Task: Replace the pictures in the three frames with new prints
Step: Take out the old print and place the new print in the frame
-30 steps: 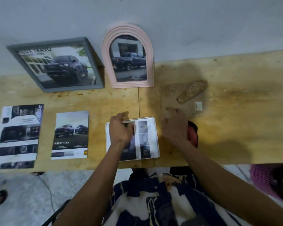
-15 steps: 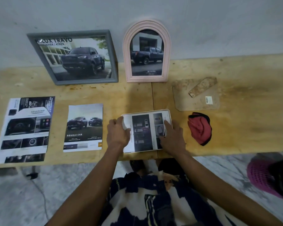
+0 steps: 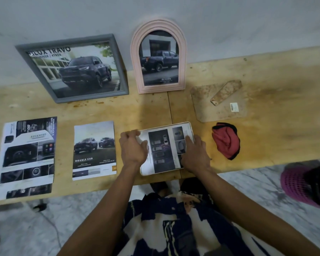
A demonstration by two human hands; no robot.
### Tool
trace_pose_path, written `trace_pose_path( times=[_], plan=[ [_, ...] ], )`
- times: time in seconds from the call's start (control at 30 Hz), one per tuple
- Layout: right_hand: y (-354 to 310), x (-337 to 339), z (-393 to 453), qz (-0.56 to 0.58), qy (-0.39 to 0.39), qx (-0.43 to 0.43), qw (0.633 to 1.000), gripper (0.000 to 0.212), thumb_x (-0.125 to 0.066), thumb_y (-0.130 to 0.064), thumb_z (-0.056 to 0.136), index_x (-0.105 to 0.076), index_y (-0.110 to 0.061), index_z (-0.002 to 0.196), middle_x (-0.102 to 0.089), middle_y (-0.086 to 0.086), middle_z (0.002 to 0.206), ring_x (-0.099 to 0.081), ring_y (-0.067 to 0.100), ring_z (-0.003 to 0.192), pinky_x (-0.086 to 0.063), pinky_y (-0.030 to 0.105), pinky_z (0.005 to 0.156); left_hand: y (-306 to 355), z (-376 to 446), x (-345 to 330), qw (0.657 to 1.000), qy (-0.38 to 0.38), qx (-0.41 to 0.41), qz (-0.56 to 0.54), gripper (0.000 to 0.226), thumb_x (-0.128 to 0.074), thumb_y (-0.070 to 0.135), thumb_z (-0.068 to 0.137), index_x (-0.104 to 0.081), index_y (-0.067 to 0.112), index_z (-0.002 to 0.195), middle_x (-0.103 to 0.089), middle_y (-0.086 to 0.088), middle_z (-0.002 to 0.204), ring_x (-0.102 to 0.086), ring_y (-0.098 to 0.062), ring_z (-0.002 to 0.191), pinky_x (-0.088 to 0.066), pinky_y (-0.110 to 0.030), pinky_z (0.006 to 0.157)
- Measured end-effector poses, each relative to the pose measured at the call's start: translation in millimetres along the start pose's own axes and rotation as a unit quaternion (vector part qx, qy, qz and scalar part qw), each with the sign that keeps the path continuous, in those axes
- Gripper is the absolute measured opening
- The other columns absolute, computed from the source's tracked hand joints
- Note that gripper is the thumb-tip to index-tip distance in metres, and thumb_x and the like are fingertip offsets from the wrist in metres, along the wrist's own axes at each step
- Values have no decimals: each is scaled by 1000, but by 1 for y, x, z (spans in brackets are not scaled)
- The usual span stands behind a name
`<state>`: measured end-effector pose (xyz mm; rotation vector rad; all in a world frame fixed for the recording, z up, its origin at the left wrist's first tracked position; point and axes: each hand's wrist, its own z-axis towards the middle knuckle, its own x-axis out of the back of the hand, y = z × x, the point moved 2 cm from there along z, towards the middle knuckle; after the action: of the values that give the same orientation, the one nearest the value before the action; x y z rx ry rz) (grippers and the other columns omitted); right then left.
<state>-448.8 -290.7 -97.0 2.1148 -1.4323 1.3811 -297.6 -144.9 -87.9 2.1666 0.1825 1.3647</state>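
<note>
A small white frame [image 3: 165,170] lies flat near the table's front edge with a car print [image 3: 164,148] on it. My left hand [image 3: 132,148] curls its fingers over the frame's left edge. My right hand [image 3: 195,156] rests on the print's right side, fingers pressing down. A grey square frame [image 3: 118,71] and a pink arched frame [image 3: 182,58] lean against the wall, each with a truck picture. Two loose prints lie to the left: a "Double Cab" sheet [image 3: 94,150] and a larger "Advanced" sheet [image 3: 27,156].
A brown backing board [image 3: 220,111] with its stand flap lies at the right, a red cloth [image 3: 225,141] in front of it. The wooden table [image 3: 275,108] ends close to my body. A pink mesh basket [image 3: 294,183] sits on the floor at right.
My right hand came from the table beside the frame onto the print's right side. The left hand stays at the frame's left edge. The view shifted, uncovering the red cloth.
</note>
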Motion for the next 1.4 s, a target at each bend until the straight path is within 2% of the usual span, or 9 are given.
trace_pose_path(
  times=[0.13, 0.2, 0.27, 0.47, 0.77, 0.9, 1.1, 1.27, 1.4],
  plan=[
    [-1, 0, 2, -13, -6, 6, 1000, 75, -63, -14, 80, -28, -20, 146, -19, 7, 152, -24, 30, 133, -45, 41, 91, 5, -2, -1, 998, 23, -8, -61, 16, -66, 13, 90, -56, 13, 103, -63, -8, 99, -60, -27, 89, -40, -27, 71],
    [-2, 1, 1, -16, -4, 6, 1000, 74, -64, -14, 80, -28, -19, 145, -20, 8, 151, -25, 30, 133, -44, 41, 92, 6, -9, 0, 992, 18, 29, -122, 20, -65, 13, 92, -53, 13, 108, -62, -2, 85, -60, -24, 75, -40, -27, 66],
    [-1, 1, 1, -22, -2, 10, 1000, 73, -64, -15, 81, -29, -19, 145, -21, 8, 150, -26, 30, 132, -45, 40, 91, 2, -14, 1, 987, 13, 73, -145, 24, -67, 16, 93, -53, 12, 112, -62, -1, 85, -59, -21, 75, -41, -26, 68],
    [-1, 0, 2, -24, -4, 21, 999, 73, -65, -17, 80, -29, -18, 144, -24, 10, 148, -28, 32, 130, -45, 42, 93, -17, -21, 2, 990, -37, 78, -112, 17, -65, 21, 94, -61, 6, 87, -66, -6, 77, -60, -27, 74, -39, -28, 64],
    [-7, 11, -1, 14, 42, 15, 999, 61, -63, -18, 83, -37, -15, 138, -33, 7, 142, -34, 30, 125, -45, 42, 89, -8, -27, 6, 985, -38, 23, -168, 9, -52, 24, 102, -55, 17, 107, -62, 3, 90, -57, -2, 73, -42, -27, 62],
    [-16, 30, -3, 42, 104, 66, 991, 57, -59, -17, 87, -39, -13, 140, -35, 8, 142, -35, 29, 125, -46, 44, 90, -6, -29, 10, 972, 19, -27, -231, 5, -53, 21, 101, -57, 19, 104, -68, -2, 89, -63, -16, 75, -41, -25, 56],
    [-46, 56, -1, -14, 188, 212, 959, 57, -55, -22, 91, -37, -16, 145, -39, 6, 148, -35, 26, 133, -41, 44, 105, -3, -33, 26, 952, 54, -71, -294, 8, -51, 31, 102, -59, 28, 100, -71, -4, 81, -69, -25, 73, -56, -48, 62],
    [-75, 71, -10, 10, 196, 291, 936, 34, -47, -23, 100, -52, -18, 133, -60, 7, 125, -51, 25, 114, -38, 41, 98, 0, -37, 56, 948, 82, -71, -298, 9, -52, 25, 103, -59, 20, 105, -72, -4, 85, -69, -19, 74, -56, -39, 62],
    [-86, 69, -13, 73, 163, 343, 922, 20, -48, -19, 100, -63, -13, 113, -64, 7, 105, -58, 23, 94, -45, 35, 83, -14, -54, 76, 942, 114, -17, -314, 10, -59, 26, 100, -64, 17, 101, -67, 2, 71, -60, -10, 60, -45, -20, 49]
  ],
)
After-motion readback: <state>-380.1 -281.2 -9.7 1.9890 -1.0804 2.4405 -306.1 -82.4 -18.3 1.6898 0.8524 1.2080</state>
